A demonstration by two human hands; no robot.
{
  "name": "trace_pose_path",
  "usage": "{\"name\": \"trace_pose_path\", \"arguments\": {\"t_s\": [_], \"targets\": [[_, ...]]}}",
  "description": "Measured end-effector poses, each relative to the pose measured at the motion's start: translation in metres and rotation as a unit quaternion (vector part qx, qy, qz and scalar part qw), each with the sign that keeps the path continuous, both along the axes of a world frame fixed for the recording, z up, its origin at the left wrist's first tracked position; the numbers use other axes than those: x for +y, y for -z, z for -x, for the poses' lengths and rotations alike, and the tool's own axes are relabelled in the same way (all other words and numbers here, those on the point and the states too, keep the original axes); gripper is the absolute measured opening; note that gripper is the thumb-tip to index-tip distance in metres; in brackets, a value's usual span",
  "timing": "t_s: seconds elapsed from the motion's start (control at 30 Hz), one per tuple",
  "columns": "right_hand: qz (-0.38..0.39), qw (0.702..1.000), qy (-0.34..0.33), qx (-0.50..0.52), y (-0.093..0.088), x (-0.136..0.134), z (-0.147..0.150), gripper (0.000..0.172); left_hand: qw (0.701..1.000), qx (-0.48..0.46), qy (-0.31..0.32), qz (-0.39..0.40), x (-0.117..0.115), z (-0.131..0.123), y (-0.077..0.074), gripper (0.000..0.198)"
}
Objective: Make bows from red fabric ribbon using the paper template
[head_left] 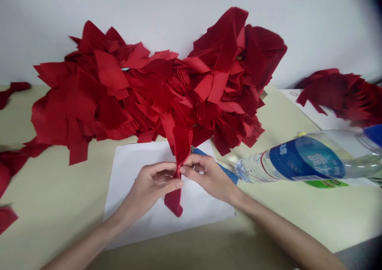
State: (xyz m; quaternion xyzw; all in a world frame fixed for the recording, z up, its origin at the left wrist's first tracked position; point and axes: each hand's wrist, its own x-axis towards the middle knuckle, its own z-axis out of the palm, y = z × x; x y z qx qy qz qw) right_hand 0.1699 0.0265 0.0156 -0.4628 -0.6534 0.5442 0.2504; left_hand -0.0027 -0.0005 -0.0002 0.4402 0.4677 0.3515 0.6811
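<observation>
A folded red velvet ribbon (182, 144) is gathered at its middle, with one loop above my fingers and another below. My left hand (151, 184) closes its fingers and thumb on the left side of the gathered middle. From the right, my right hand (210, 178) pinches the same spot with thumb and forefinger. A thin red thread (222, 161) runs from near my right hand to a water bottle (304, 158) with a blue label, and thread circles the bottle. My fingers partly hide the ribbon's middle. A white paper sheet (128, 170) lies beneath my hands.
A large heap of red ribbon pieces (149, 87) sits against the wall behind my hands. More ribbon pieces (343, 94) lie on paper at the far right, and others (8, 162) at the left edge. A blue flat item (231, 174) lies beside my right hand.
</observation>
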Motion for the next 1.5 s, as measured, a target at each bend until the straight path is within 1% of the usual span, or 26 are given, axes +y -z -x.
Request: {"name": "trace_pose_path", "arguments": {"t_s": [0.07,0.17,0.27,0.4,0.53,0.67,0.9,1.0,1.1,1.17,1.23,1.33,1.4,1.5], "targets": [[-0.009,1.000,-0.016,-0.014,-0.0001,-0.0001,-0.0002,0.012,1.000,0.011,-0.023,-0.008,-0.0003,-0.0019,-0.0011,0.018],[-0.045,0.997,-0.036,-0.041,0.0003,0.0005,-0.0020,0.011,0.998,0.012,-0.055,0.000,0.0002,-0.0022,-0.0031,0.016],[-0.073,0.994,-0.043,-0.067,0.0004,0.0019,-0.0050,0.010,0.999,0.003,-0.052,0.013,0.0009,0.0006,-0.0052,0.014],[-0.084,0.994,-0.041,-0.050,-0.0005,0.0035,-0.0073,0.012,0.998,-0.035,-0.021,0.047,0.0017,0.0037,-0.0068,0.019],[-0.068,0.997,-0.035,-0.031,-0.0003,0.0040,-0.0073,0.012,0.994,-0.069,-0.009,0.080,0.0020,0.0043,-0.0060,0.021],[-0.052,0.998,-0.022,-0.037,-0.0005,0.0045,-0.0062,0.014,0.992,-0.086,-0.005,0.095,0.0012,0.0039,-0.0049,0.023],[-0.042,0.998,-0.022,-0.037,0.0013,0.0043,-0.0029,0.015,0.993,-0.055,-0.019,0.105,-0.0010,0.0030,-0.0018,0.034],[-0.031,0.999,-0.016,-0.034,0.0040,0.0033,-0.0021,0.015,0.997,-0.017,-0.015,0.080,-0.0014,0.0037,-0.0007,0.034],[-0.034,0.999,-0.007,-0.029,0.0055,0.0024,-0.0021,0.013,1.000,0.015,0.009,0.013,-0.0007,0.0031,-0.0011,0.031],[-0.031,0.999,-0.012,-0.022,0.0055,0.0022,-0.0023,0.012,0.999,0.029,0.003,-0.013,-0.0002,0.0023,-0.0010,0.026],[-0.012,1.000,-0.018,-0.004,0.0053,0.0026,-0.0026,0.013,0.999,0.031,-0.027,-0.004,-0.0004,0.0017,-0.0005,0.022],[0.016,0.999,-0.023,0.031,0.0050,0.0038,-0.0031,0.014,0.998,0.006,-0.063,0.030,-0.0016,0.0017,0.0001,0.024],[0.023,0.999,-0.027,0.040,0.0052,0.0046,-0.0036,0.016,0.997,-0.014,-0.063,0.044,-0.0022,0.0021,-0.0010,0.021],[0.013,0.999,-0.028,0.030,0.0069,0.0050,-0.0041,0.016,0.998,-0.017,-0.036,0.039,-0.0017,0.0022,-0.0040,0.016]]}}
